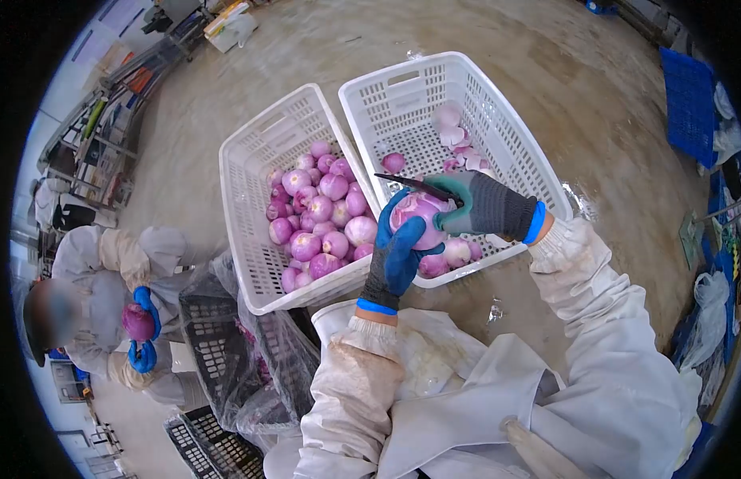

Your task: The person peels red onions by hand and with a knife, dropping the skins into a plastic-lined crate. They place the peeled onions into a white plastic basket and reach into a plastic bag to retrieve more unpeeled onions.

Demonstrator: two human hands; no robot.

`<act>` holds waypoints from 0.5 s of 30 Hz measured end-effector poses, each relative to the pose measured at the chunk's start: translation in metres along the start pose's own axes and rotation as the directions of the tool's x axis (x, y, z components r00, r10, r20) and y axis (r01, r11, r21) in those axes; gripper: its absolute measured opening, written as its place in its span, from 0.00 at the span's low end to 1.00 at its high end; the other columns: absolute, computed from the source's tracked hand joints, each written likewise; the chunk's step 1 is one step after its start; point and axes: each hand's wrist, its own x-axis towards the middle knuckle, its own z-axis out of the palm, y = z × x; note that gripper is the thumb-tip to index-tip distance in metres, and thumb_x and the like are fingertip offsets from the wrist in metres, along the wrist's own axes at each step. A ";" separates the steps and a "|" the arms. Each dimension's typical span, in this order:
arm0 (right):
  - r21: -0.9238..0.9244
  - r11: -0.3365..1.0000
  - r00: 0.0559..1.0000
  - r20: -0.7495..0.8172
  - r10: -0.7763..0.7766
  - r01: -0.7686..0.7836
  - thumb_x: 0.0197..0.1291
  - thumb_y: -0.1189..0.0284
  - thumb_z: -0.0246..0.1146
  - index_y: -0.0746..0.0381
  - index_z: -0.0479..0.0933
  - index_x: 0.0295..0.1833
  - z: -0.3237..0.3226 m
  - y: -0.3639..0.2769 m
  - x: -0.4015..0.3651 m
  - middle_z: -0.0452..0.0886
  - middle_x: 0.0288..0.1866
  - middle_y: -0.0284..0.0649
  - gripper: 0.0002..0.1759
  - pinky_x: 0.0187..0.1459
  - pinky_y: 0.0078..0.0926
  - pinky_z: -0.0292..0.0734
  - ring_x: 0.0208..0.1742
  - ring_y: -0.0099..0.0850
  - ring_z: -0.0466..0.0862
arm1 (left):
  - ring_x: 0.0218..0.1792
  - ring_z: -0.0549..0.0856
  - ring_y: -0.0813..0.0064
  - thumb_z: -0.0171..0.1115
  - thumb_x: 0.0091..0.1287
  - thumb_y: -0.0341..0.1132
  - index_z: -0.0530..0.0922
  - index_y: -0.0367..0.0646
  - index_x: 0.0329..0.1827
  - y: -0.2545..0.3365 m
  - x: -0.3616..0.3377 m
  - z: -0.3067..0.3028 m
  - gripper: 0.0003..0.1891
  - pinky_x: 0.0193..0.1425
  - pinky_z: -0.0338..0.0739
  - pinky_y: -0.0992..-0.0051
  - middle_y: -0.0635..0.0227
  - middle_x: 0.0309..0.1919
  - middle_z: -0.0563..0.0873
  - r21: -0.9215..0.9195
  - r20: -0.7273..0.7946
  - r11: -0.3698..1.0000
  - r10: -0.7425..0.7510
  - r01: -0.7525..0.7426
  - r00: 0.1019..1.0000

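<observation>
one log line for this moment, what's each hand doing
left hand: holds onion | right hand: knife at onion | left basket: onion pile | right basket: few loose onions

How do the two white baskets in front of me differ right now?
The left basket holds a dense pile of whole peeled onions; the right basket holds only a few scattered onions. The left hand and right hand cover part of the right basket, barely any of the left basket. Both are white slotted plastic, side by side on the floor.
</observation>
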 end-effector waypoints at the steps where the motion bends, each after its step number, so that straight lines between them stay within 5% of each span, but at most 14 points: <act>1: 0.015 0.998 0.997 0.046 0.061 -0.062 0.44 0.69 0.67 0.65 0.71 0.61 -0.002 -0.006 0.000 0.83 0.46 0.48 0.34 0.50 0.30 0.77 0.46 0.33 0.82 | 0.59 0.77 0.62 0.66 0.60 0.41 0.61 0.47 0.71 0.000 0.000 0.001 0.36 0.49 0.84 0.59 0.61 0.61 0.73 0.020 0.015 1.000 0.015 -0.015 1.000; 6: -0.011 0.980 0.978 0.061 0.201 -0.201 0.47 0.72 0.65 0.63 0.73 0.63 -0.005 -0.004 0.000 0.83 0.40 0.39 0.32 0.47 0.24 0.77 0.42 0.23 0.81 | 0.58 0.78 0.60 0.67 0.57 0.37 0.59 0.45 0.72 0.001 0.001 -0.001 0.39 0.48 0.84 0.59 0.59 0.61 0.73 0.056 0.040 0.994 0.090 -0.093 0.995; 8: 0.284 0.860 0.904 0.072 0.422 -0.425 0.48 0.70 0.66 0.62 0.77 0.53 -0.004 0.000 -0.007 0.81 0.30 0.36 0.23 0.34 0.25 0.77 0.30 0.22 0.79 | 0.58 0.78 0.60 0.68 0.56 0.35 0.58 0.45 0.73 0.003 0.002 -0.004 0.40 0.49 0.84 0.59 0.58 0.61 0.73 0.061 0.067 0.991 0.114 -0.118 0.991; 11: 0.423 0.831 0.924 0.042 0.379 -0.360 0.50 0.71 0.66 0.60 0.77 0.57 -0.006 -0.004 -0.015 0.81 0.29 0.34 0.25 0.31 0.20 0.75 0.28 0.18 0.77 | 0.60 0.77 0.58 0.66 0.57 0.34 0.56 0.45 0.74 0.010 0.001 0.006 0.41 0.52 0.83 0.57 0.56 0.62 0.72 0.022 0.128 0.996 0.086 -0.090 0.988; 15: 0.321 0.919 0.956 -0.102 0.276 -0.231 0.50 0.69 0.68 0.59 0.76 0.60 0.007 0.029 -0.014 0.82 0.32 0.35 0.28 0.34 0.22 0.76 0.31 0.20 0.78 | 0.61 0.75 0.57 0.63 0.58 0.31 0.54 0.45 0.75 0.012 0.004 0.010 0.41 0.58 0.79 0.55 0.54 0.65 0.69 -0.041 0.059 0.995 0.096 -0.094 0.994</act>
